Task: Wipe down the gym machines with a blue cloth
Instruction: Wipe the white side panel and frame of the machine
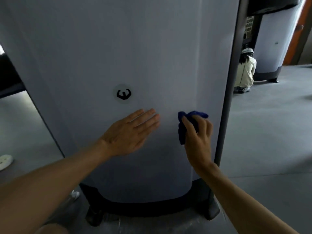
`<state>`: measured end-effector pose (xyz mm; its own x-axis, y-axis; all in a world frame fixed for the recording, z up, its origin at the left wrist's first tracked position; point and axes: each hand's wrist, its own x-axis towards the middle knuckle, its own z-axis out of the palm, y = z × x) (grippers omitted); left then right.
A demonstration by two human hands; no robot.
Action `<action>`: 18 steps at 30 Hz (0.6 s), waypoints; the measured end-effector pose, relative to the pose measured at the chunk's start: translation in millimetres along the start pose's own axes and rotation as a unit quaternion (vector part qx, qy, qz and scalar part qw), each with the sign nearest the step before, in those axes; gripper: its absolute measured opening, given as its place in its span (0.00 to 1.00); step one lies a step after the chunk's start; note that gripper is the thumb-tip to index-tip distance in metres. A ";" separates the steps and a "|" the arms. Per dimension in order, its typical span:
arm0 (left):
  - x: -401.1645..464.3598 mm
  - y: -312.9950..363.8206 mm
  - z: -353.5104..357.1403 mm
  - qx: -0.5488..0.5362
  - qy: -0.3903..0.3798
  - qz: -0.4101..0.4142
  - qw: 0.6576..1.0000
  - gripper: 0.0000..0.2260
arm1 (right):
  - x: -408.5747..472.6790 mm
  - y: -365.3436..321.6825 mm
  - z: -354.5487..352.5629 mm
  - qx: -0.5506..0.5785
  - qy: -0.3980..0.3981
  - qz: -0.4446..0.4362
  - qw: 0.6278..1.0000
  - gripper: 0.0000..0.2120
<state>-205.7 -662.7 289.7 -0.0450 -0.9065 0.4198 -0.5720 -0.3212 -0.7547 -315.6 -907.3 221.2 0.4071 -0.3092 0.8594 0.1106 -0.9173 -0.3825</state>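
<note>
The wiping step is on now. The right hand [198, 132] has its fingers [187, 124] curled round a bunched-up blue cloth [183, 130] and holds it against the big grey panel [101, 48] of a gym machine, near the panel's right edge, just beside the dark upright post [231, 81]. The left hand [130, 132] is flat, fingers straight & close together, w/ nothing in it. It looks pressed on the panel, just below a round sticker [123, 94] w/ a black flexing-arms mark. It's prob. there to steady the body.

The cloth sits low-ish on the panel, so lots of grey above & to the left looks not done yet, tho I can't tell clean from dirty here.

Next move, I think: keep the cloth flat on the panel & slide it across or down, w/ firm push. The left hand is in the path, so it needs to lift off first. The black base [143, 208] at the bottom needs a wipe too. Another machine [270, 48] stands far off at the right, w/ a person crouched [245, 70] near it.
</note>
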 end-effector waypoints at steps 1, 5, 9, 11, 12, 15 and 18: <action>-15.9 3.4 -0.3 -0.001 -0.012 -0.004 1.000 0.28 | -16.8 2.1 -0.2 0.012 -0.031 -0.008 0.999 0.15; -73.5 15.6 -3.1 -0.004 -0.090 -0.029 0.996 0.26 | -33.9 -17.3 -7.7 -0.024 -0.119 -0.124 0.985 0.28; -119.2 16.6 -21.1 -0.008 -0.167 -0.068 0.984 0.24 | -19.1 -65.6 -9.7 -0.015 -0.134 -0.170 0.976 0.23; -134.7 13.3 -39.3 -0.012 -0.177 -0.104 0.979 0.24 | -9.9 -88.0 -7.6 0.005 -0.142 -0.194 0.971 0.22; -142.3 11.8 -48.7 -0.015 -0.181 -0.123 0.976 0.24 | -6.6 -97.9 -5.2 0.013 -0.144 -0.206 0.968 0.20; -167.9 7.7 -73.8 -0.024 -0.216 -0.175 0.960 0.25 | 1.5 -124.8 2.3 0.033 -0.139 -0.244 0.959 0.16; -189.5 4.7 -91.6 -0.050 -0.248 -0.215 0.943 0.26 | 8.6 -149.5 6.2 0.048 -0.118 -0.287 0.949 0.15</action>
<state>-274.9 -467.3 252.8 0.5835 -0.7233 0.3692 -0.5252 -0.6829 -0.5077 -323.1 -771.3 283.6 0.4443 0.3102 0.8404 0.4536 -0.8869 0.0875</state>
